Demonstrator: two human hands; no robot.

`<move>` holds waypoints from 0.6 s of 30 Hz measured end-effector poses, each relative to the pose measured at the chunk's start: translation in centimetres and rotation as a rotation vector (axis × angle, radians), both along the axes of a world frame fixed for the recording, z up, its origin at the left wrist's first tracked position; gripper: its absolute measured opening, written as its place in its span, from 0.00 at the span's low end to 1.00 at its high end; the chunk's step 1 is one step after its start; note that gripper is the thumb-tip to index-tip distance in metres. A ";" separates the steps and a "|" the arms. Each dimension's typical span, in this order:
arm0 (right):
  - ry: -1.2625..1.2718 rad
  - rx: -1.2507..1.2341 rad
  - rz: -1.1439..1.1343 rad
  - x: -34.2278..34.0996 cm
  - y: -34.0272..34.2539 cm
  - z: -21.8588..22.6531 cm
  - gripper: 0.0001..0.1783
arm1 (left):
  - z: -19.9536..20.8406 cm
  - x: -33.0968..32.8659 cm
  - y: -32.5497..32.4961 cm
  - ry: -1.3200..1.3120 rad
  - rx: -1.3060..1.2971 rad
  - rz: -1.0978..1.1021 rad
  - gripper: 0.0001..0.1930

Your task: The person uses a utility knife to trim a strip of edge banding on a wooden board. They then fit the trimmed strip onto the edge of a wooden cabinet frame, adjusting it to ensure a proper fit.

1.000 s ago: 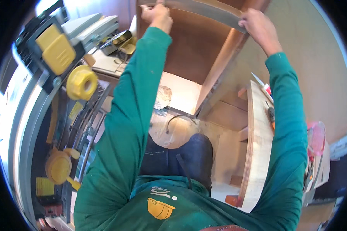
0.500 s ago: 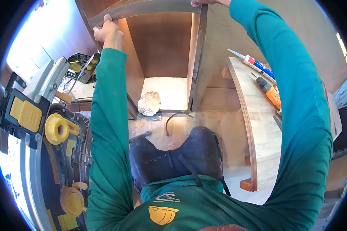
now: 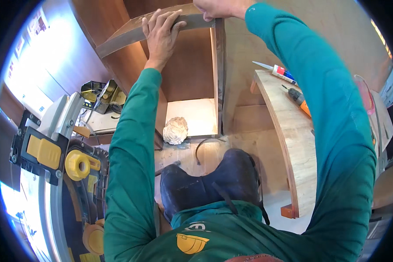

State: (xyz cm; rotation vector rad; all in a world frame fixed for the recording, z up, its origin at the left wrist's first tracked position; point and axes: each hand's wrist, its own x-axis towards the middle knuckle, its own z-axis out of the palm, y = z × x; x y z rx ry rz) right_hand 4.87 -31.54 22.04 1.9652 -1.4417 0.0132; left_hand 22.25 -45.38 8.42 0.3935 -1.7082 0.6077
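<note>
A curved wooden shelf [image 3: 122,42] with a dark front edge spans the upper part of an open brown cabinet [image 3: 190,65]. My left hand [image 3: 160,37] rests on the middle of that edge, fingers spread and lying over the top. At the shelf's right end, beside the cabinet's upright, my right hand [image 3: 220,8] is closed with its fingers curled. The picture's top edge cuts part of it off, and whatever it may hold is hidden. Below, on the pale cabinet floor, sits a crumpled off-white wad [image 3: 176,130].
To my right, a curved plywood panel [image 3: 288,131] carries a sealant tube [image 3: 280,73] and an orange drill [image 3: 302,101]. A saw with yellow knobs [image 3: 78,165] stands close on my left. Behind it, tools [image 3: 102,97] lie on a surface. A dark strip [image 3: 199,150] lies on the floor.
My left hand has moved right, from the shelf's left end to its middle, with its fingers now spread. My right hand has shifted left and lower into view, curled at the shelf's right end.
</note>
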 end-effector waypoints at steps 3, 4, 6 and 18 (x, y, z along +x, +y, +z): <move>-0.219 -0.174 0.407 -3.3 -0.9 -1.7 0.18 | -0.4 -0.3 0.1 -0.002 0.101 -0.034 0.17; -0.321 -0.270 0.619 -5.0 -1.5 -2.8 0.19 | -0.5 -0.2 0.1 -0.013 0.117 -0.025 0.17; -0.879 -0.555 0.568 -5.6 0.1 -5.9 0.23 | -0.6 0.3 -0.2 -0.020 0.143 0.011 0.16; -1.602 -0.549 0.424 -2.9 -4.7 -17.1 0.35 | -0.3 0.2 0.5 -0.062 0.188 0.032 0.15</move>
